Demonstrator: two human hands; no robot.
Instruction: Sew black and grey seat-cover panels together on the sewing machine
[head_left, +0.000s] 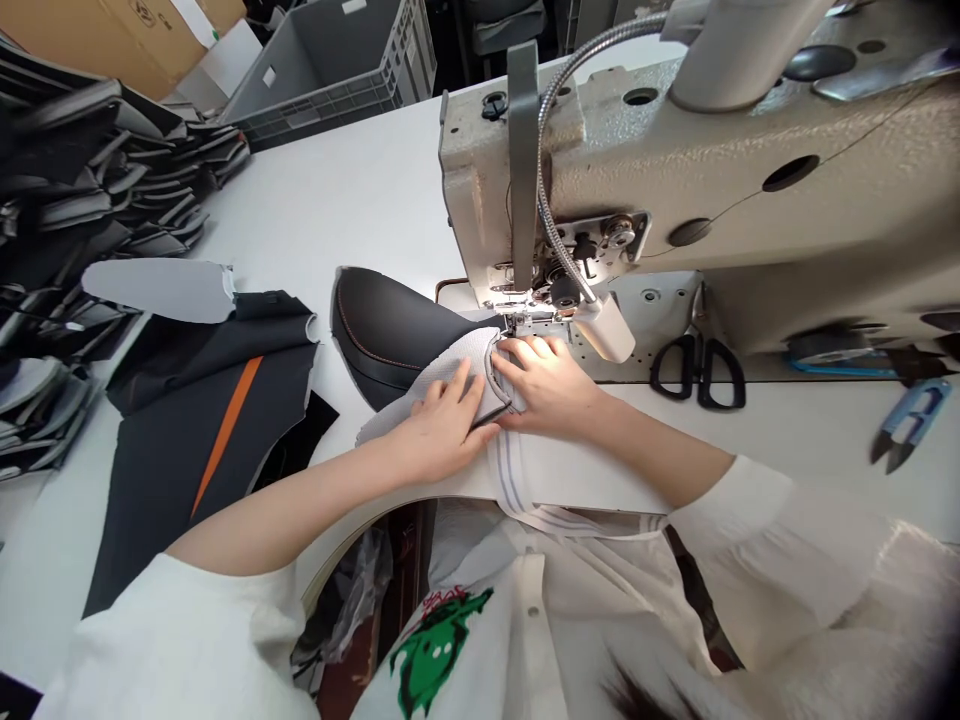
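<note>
While two hands (448,425) (551,388) press one grey panel (466,352), one scissors (702,378) lies nearby.

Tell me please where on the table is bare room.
Bare tabletop lies between the gray crate and the black stitched piece, and between the scissors and the blue snips. It is crowded before the sewing machine, where left hand and right hand rest on the gray fabric, and at far left, under stacked pieces.

From the wearer's head, the camera looks forward and down, close above the white shirt (487,660), the sewing machine (720,160) near ahead, a plastic crate (337,105) farther off.
</note>
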